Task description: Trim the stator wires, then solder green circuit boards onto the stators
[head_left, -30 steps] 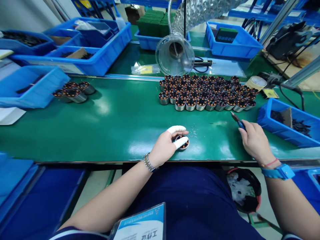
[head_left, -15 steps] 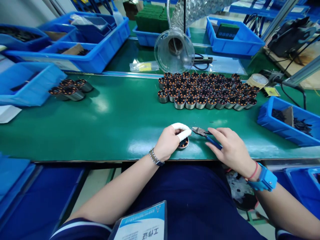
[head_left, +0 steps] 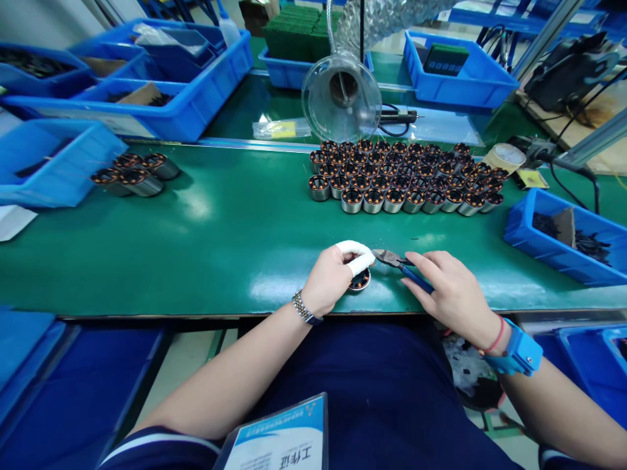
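Near the front edge of the green bench, my left hand (head_left: pixel 334 274), with white covers on thumb and index finger, is closed over a motor stator (head_left: pixel 360 281). The stator shows a metal rim and orange copper windings; the fingers hide much of it. Thumb and index tips are pinched together; anything fine between them is too small to tell. My right hand (head_left: pixel 448 287) grips cutting pliers (head_left: pixel 415 277) with blue handles. Their jaws (head_left: pixel 386 257) point left, right at the white-covered fingertips.
Several rows of stators (head_left: pixel 394 200) stand beyond my hands, with a small group (head_left: pixel 141 183) at the left. A blue bin (head_left: pixel 558 251) of dark pieces is at the right. Blue trays (head_left: pixel 181 121) stand at the back left. A clear extraction hood (head_left: pixel 318 104) hangs over the bench.
The pliers have shifted slightly left, bringing their jaws closer to my left fingertips. My left hand and the stator have stayed in place.
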Demonstrator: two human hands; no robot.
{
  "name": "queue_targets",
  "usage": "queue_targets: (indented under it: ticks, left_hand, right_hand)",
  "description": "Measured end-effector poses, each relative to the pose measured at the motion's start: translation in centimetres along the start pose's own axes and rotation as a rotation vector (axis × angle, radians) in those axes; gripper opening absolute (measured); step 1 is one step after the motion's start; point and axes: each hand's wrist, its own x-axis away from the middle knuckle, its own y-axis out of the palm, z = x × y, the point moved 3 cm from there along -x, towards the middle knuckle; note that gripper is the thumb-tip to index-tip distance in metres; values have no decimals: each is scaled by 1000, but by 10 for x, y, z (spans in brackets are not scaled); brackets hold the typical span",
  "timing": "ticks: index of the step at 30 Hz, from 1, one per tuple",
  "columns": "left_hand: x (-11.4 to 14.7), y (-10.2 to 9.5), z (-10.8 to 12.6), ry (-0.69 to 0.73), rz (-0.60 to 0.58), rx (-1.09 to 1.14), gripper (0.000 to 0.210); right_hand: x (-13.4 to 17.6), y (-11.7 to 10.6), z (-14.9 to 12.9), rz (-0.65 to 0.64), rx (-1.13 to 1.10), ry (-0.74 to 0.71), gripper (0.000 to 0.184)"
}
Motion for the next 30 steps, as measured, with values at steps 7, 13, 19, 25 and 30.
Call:
queue_targets:
  ticks: [7,13,19,25,30]
  left_hand:
    - [1,1,2,13,-8,6,11]
    - [11,-12,1,48,58,47,23]
    - [10,-18,1,119,98,-15,8]
    - [7,-17,1,117,107,13,9]
    - [7,-17,-1,114,101,25,9]
  right_hand:
    - [-2,-4,-1,75,-25,10,34]
    - [-2,-7,7,-19,67,65,37]
    - [-5,-9,-2,4,32,27,39]
    - [-13,-7,-16,-1,38,-15,38]
    - [-19,-8,-20,-8,69,-22,38]
